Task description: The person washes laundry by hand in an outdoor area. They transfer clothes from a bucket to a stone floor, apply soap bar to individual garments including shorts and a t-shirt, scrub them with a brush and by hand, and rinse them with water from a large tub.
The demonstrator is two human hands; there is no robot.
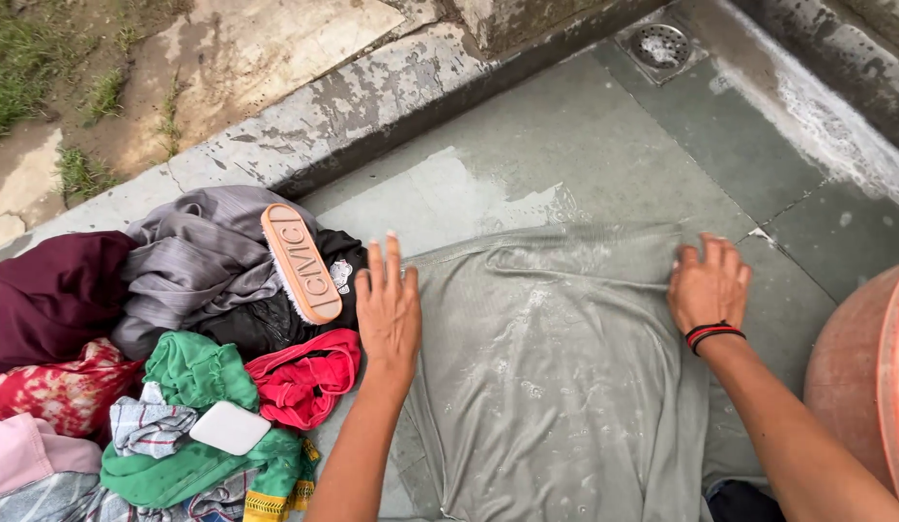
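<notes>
While wet grey cloth (556, 377) lies flat | left hand (388, 314) splayed, right hand (709, 285) curled (both pressing it).

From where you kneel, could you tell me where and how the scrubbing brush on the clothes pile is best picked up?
Grip the scrubbing brush across its narrow middle, fingers on the two long edges, coming from above. It lies on the clothes pile tilted, orange back up and bristles facing down-left, so the smooth back and sides are free. The left hand is nearest; the right hand presses the wet grey cloth.

Your left hand (389, 309): flat on the wet grey cloth (556, 377).
Your right hand (708, 285): pressing its far edge.
Beside: scrub brush (300, 263) atop laundry pile (159, 367).
</notes>
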